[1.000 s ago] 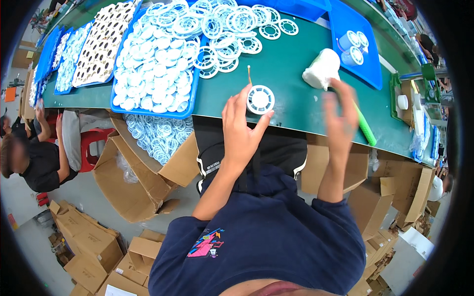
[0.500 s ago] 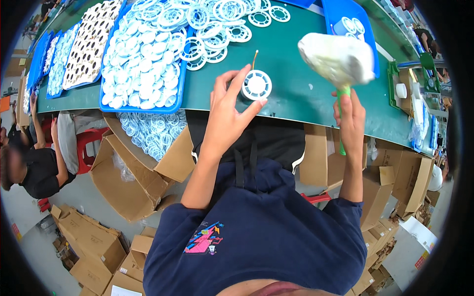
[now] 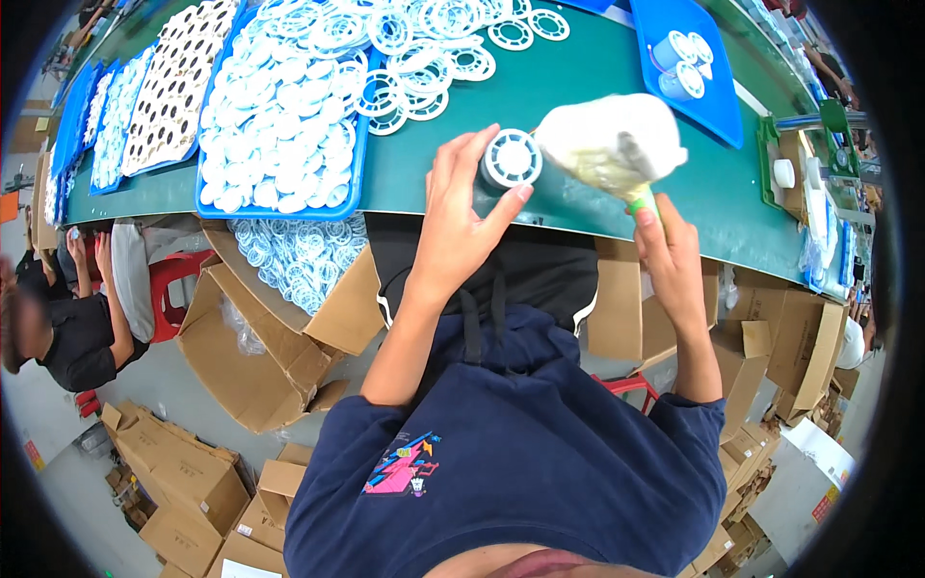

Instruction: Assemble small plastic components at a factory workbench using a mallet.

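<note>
Looking down, head view: green bench [image 3: 405,178] across the upper half.
Left hand [image 3: 461,207]: closed round the part [image 3: 513,159], a short white cylinder, spoked face up, near the bench's front edge.
Right hand [image 3: 667,246]: gripping a green-handled mallet [image 3: 607,140], bulky white end blurred, just beside the part in view; contact impossible to tell.
Risk to part: likely tipping or cracking if struck off-centre or too hard.
Risk to left hand: possibly knocked by a stray swing, being so close to the mallet.
Left tray [image 3: 279,216]: blue, heaped with white discs [image 3: 279,135]; rings [image 3: 424,58] piled beside and over its corner, perhaps prone to sliding if jarred.
Right tray [image 3: 718,118]: blue, a few white cylinders [image 3: 682,82] clustered inside.
Carton [image 3: 349,301]: open below the bench, full of pale rings.
</note>
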The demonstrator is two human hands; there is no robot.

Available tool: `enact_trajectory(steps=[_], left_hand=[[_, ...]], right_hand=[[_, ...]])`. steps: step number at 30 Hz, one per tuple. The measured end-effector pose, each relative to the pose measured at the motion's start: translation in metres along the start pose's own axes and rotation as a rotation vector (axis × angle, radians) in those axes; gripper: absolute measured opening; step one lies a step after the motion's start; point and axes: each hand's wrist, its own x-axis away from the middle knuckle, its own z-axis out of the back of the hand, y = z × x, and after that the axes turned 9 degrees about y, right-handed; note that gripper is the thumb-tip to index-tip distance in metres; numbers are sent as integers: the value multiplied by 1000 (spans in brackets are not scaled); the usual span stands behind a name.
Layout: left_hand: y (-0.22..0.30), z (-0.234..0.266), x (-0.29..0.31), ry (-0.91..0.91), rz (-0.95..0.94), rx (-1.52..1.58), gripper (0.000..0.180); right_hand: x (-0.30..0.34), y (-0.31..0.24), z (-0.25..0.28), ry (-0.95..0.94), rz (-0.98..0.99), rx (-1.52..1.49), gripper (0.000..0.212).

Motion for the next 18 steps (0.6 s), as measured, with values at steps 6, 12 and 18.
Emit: enact_trajectory(steps=[6, 12, 18], left_hand=[[0, -10, -3, 31, -17, 73, 59], [1, -16, -5, 17, -34, 74, 59], [0, -21, -11, 10, -33, 95, 58]], right_hand=[[4, 10, -2, 34, 76, 144, 28], [7, 7, -6, 66, -79, -126, 28], [1, 1, 9, 150, -56, -131, 30]])
